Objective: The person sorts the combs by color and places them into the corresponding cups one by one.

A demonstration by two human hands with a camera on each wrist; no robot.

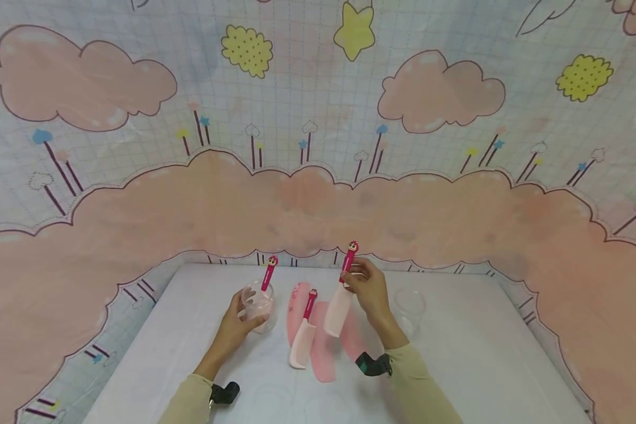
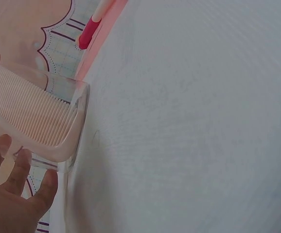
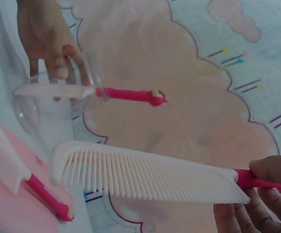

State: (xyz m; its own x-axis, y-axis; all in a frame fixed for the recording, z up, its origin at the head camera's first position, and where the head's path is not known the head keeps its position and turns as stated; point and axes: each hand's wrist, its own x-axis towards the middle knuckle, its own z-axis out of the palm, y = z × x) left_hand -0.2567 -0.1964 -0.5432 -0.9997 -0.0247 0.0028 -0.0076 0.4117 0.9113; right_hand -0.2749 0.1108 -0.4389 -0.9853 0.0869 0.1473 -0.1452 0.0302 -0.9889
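My left hand (image 1: 233, 325) grips a clear cup (image 2: 82, 94) round its side. Inside it stands a pale pink comb (image 2: 65, 145), its red handle with a small character head sticking up past the rim. To the right, my right hand (image 1: 370, 291) pinches the red handle of a second comb (image 3: 145, 177) of the same kind, raised with its pale toothed part pointing down. A third such comb (image 1: 303, 346) lies between the hands, overlapping pink curved pieces on the white table (image 1: 153, 353).
Several flat pink curved pieces lie in the middle, one at the left (image 1: 295, 309) with printed marks and one in front (image 1: 323, 356). Another clear cup (image 1: 410, 303) stands right of my right hand. A patterned cloth (image 1: 318, 206) hangs behind the table.
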